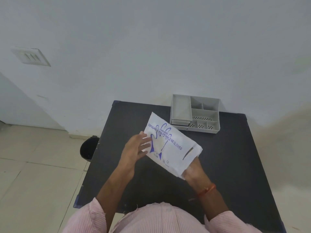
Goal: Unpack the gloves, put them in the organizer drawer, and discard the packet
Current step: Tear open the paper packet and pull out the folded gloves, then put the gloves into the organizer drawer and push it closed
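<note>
The fingers of the right hand (193, 170) are hidden inside the open end of the packet (171, 145), so I cannot tell if they are closed on something; only the back of the hand and the wrist with a red thread band (206, 190) show; the gloves themselves cannot be made out, only a pale film at the mouth of the packet. The left hand (134, 148) lies against the left edge of the packet, its fingers spread apart and flat on the printed face, not clamped. The packet is held tilted above the middle of the black table (235, 157), its far end toward the back edge. The grey organizer (195, 113) stands at the back edge of the table, near the right corner; its drawer is pulled partly out. A black bin (88, 148) on the floor is half hidden behind the left edge of the table.
</note>
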